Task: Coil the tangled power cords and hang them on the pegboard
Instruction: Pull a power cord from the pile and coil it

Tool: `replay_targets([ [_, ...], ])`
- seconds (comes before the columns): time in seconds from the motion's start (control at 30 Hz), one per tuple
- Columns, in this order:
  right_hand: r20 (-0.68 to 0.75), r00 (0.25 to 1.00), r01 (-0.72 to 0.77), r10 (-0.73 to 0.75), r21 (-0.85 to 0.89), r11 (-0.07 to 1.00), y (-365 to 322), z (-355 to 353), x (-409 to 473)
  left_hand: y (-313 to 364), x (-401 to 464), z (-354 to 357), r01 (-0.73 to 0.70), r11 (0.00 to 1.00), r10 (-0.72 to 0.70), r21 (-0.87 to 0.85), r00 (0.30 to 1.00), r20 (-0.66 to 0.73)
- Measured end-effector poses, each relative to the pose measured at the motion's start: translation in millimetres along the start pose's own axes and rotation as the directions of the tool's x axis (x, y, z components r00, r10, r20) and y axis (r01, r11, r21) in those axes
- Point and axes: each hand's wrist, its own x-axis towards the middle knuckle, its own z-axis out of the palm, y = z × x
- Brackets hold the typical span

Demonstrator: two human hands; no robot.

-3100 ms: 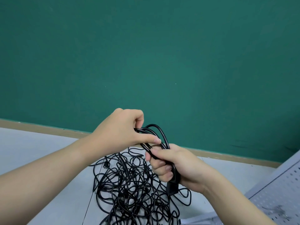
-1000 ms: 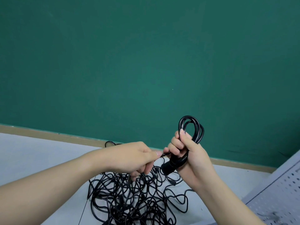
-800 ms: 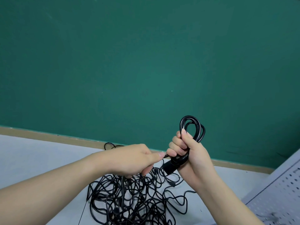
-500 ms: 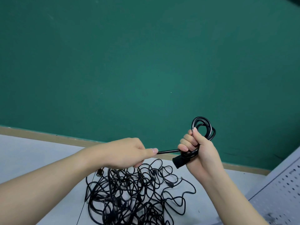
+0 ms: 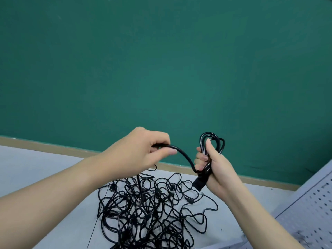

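A coil [image 5: 212, 146] of black cord was gripped in the right hand [image 5: 214, 165], above the tangle [image 5: 149, 209] on the tabletop [image 5: 45, 169]. Its free length [image 5: 185, 156] was pinched by the left hand [image 5: 142, 150], left of the coil. No writing was legible.

left hand [image 5: 142, 151]: bare, no rings | right hand [image 5: 215, 166]: bare | forearms: unsleeved

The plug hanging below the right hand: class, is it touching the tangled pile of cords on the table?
Apart. In the head view the plug hangs in the air under the right hand, with bare table showing between it and the tangled pile.
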Motion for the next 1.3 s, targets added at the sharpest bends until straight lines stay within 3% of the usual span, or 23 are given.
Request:
replay_targets([
  [0.17,0.139,0.989,-0.03,0.045,-0.113,0.993,5,20,-13,6,3,3,-0.02,0.994,0.005,-0.103,0.99,-0.143],
  [0.43,0.346,0.934,-0.051,0.093,-0.128,0.99,9,41,-30,6,5,4,0.052,0.994,-0.065,-0.092,0.987,-0.147],
  [0.53,0.438,0.892,-0.012,0.11,-0.221,0.975,11,44,-35,3,6,5,0.08,0.993,-0.091,-0.084,0.987,-0.135],
  [0.63,0.459,0.882,0.066,0.111,-0.352,0.934,13,48,-42,2,5,7,0.109,0.991,-0.116,-0.072,0.988,-0.099],
  [0.83,0.392,0.904,0.0,0.173,-0.403,0.915,12,55,-50,-10,6,8,0.324,0.946,-0.318,0.009,0.932,-0.175],
  [0.97,0.332,0.938,-0.029,0.096,-0.202,0.979,8,53,-45,-10,4,9,0.339,0.938,-0.345,-0.066,0.929,-0.136],
  [1.03,0.281,0.958,-0.053,0.059,-0.028,0.998,0,48,-41,-14,1,12,0.375,0.917,-0.384,-0.138,0.923,-0.038],
  [1.13,0.2,0.979,-0.061,0.032,0.136,0.989,-7,42,-36,-23,-2,18,0.411,0.907,-0.4,-0.094,0.909,0.115],
  [1.3,0.057,0.997,0.036,-0.053,0.261,0.965,-17,31,-28,-29,-6,29,0.416,0.904,-0.377,-0.096,0.884,0.277],
])
